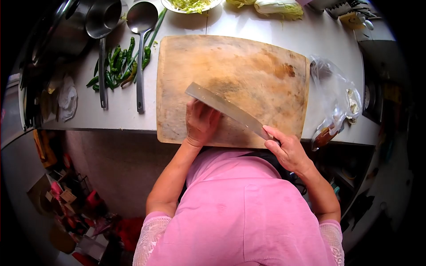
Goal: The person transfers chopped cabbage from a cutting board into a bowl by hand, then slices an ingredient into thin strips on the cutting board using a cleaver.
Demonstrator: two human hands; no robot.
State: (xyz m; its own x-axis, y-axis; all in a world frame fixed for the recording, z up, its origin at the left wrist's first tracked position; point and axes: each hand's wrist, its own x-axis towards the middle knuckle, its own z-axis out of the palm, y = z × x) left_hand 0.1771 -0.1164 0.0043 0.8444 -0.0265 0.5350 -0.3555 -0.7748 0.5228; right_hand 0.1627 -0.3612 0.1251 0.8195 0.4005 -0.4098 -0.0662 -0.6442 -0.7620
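Pink shirt (pixel 248 213); cleaver (pixel 230 110) in right grip (pixel 287 150)

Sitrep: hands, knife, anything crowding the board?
Right hand gripping knife by the handle. Left hand close under blade, contact unclear. Knife over cutting board; green peppers off its left side.
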